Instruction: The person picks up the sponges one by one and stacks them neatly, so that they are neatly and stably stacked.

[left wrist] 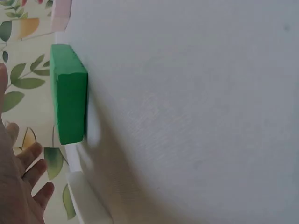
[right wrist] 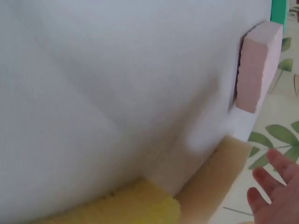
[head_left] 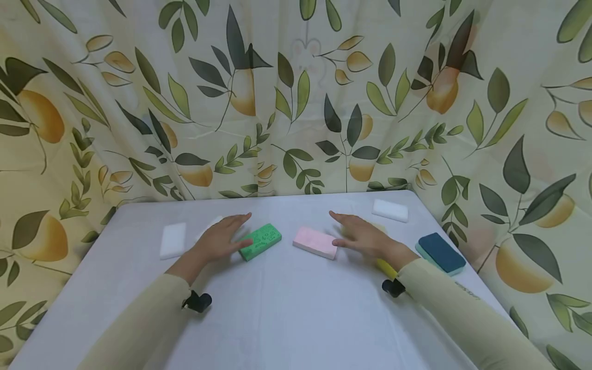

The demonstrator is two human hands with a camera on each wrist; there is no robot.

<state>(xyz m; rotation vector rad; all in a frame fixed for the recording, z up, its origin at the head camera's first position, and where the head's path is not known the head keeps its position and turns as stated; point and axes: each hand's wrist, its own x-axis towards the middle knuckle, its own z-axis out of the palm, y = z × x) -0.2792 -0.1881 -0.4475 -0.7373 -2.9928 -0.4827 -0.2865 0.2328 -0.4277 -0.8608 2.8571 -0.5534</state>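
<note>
This is a curtained-off tabletop spot; whether it stands in a home or a studio cannot be told. Cream fabric curtains [head_left: 298, 146] printed with green leaves and orange fruit hang behind the white, cloth-covered surface [head_left: 296, 318] and along its left and right sides. Household-looking, sponge-like rectangular blocks in green [head_left: 264, 239] and pink [head_left: 314, 242] lie on the surface.

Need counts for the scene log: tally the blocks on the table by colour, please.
White: 3 (left white block, partly hidden white block, far-right white block)
Green block: 1
Pink block: 1
Beige block: 1
Yellow block: 1
Dark blue-topped block, pale green below: 1
Total: 8 visible
</note>
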